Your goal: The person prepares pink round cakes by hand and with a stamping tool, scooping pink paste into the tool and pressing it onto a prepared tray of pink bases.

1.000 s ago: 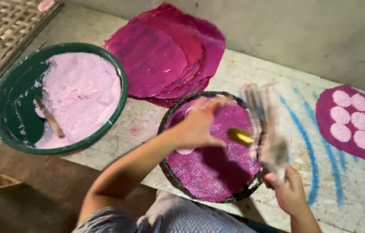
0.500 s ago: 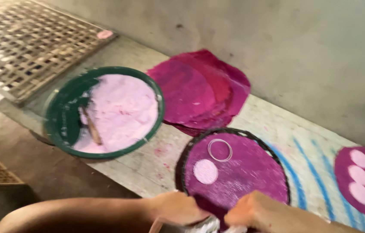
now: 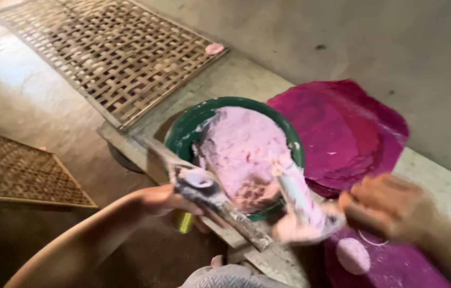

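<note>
Both hands worked at the front edge of the pale concrete counter (image 3: 247, 80): the left hand (image 3: 164, 201) was closed round a flat, paste-smeared scraper blade (image 3: 220, 205), the right hand (image 3: 388, 205) gripped a blurred pink-coated tool (image 3: 300, 200). Between them sat the round green basin (image 3: 188, 128) of thick, lumpy pale-pink paste (image 3: 244, 152). Paste looked likely to drip off the blade past the basin's rim. Right of it lay stacked magenta discs (image 3: 343, 128)
</note>
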